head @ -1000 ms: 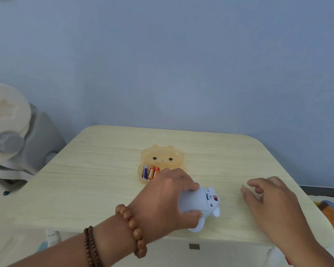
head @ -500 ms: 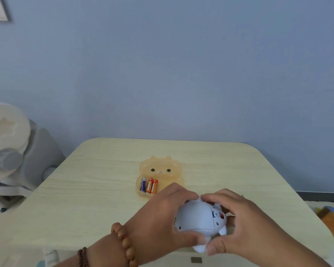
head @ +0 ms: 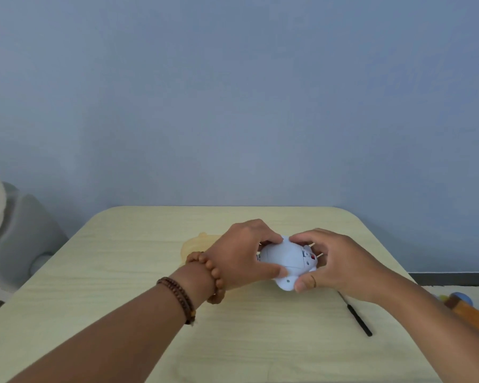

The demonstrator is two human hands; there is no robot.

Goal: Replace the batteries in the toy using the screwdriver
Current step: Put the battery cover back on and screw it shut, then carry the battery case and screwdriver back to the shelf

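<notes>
The toy (head: 284, 258), a small pale blue-white plastic figure with rounded limbs, sits between both hands over the middle of the surface (head: 122, 272); whether it touches the wood underneath cannot be told. The left hand (head: 241, 255) grasps its left side, fingers curled over the far top edge and the thumb laid across the near face. The right hand (head: 340, 264) grasps the other side, fingertips hooked over the top and far end, the thumb pressed under a rounded stub at the toy's lower edge. A small red spot (head: 312, 257) shows on the toy's right part, just inside the right fingers. The screwdriver (head: 357, 316), slim and black, lies flat on the surface to the near right of the toy, held by neither hand; its thin end runs up under the right wrist and its handle points toward the near right corner. A pale orange case (head: 194, 243) lies behind the left hand, mostly hidden by it. The left wrist wears a bracelet (head: 210, 275) of large brown beads, with a thinner dark band (head: 180, 297) further up the forearm. A blue-grey wall (head: 233, 106) rises behind the surface, a grey shape (head: 17, 236) stands at the left edge, and something orange (head: 470, 313) lies low at the right edge.
</notes>
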